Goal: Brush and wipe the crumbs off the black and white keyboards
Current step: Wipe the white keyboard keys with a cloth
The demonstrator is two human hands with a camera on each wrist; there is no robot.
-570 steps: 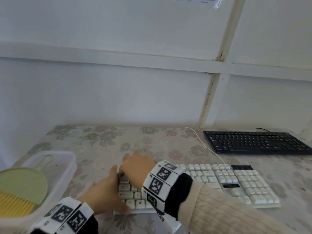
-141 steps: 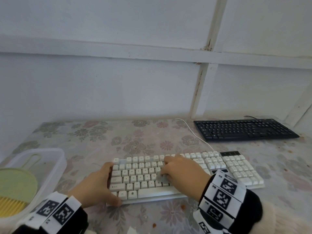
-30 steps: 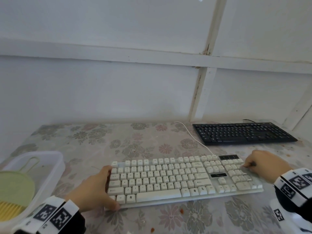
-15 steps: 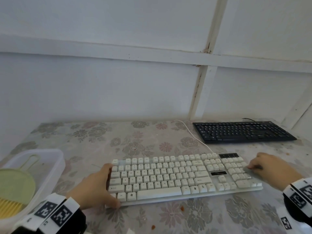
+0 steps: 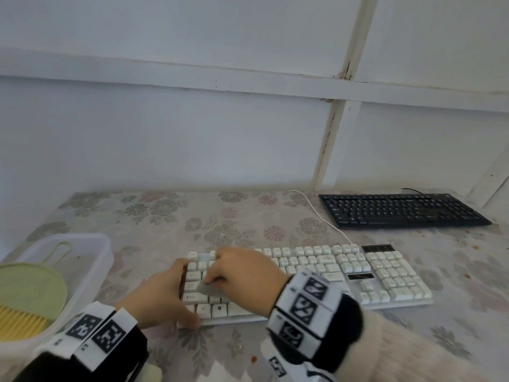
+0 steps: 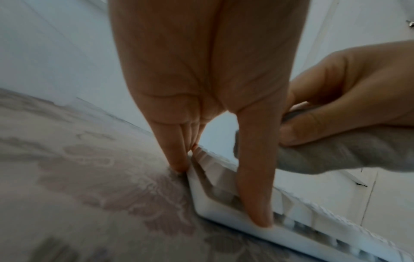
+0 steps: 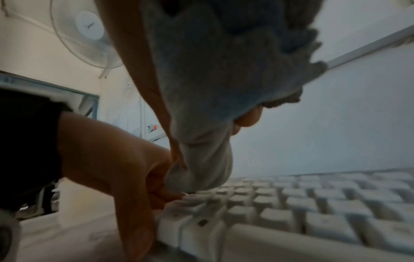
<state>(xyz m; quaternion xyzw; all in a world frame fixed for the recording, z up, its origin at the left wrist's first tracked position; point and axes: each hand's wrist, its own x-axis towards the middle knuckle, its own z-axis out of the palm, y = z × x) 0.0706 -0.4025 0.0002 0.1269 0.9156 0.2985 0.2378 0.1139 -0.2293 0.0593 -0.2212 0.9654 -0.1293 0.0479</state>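
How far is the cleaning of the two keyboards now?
In hand: the right hand wipes the white keyboard's left keys with a grey cloth; the left hand steadies its edge. Left: the black keyboard, untouched now, and crumbs on the table.

Our left hand (image 6: pixel 208 74) braces the white keyboard's (image 6: pixel 224 211) corner on the floral surface (image 6: pixel 89 177), thumb along its near edge; our right hand (image 6: pixel 349 92) grips a grey cloth (image 6: pixel 336 154).

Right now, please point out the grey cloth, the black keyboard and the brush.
grey cloth (image 6: pixel 336 152): left wrist view, hanging fold.
black keyboard (image 5: pixel 399 210): head view, middle keys.
brush (image 5: pixel 19 322): head view, yellow bristles.
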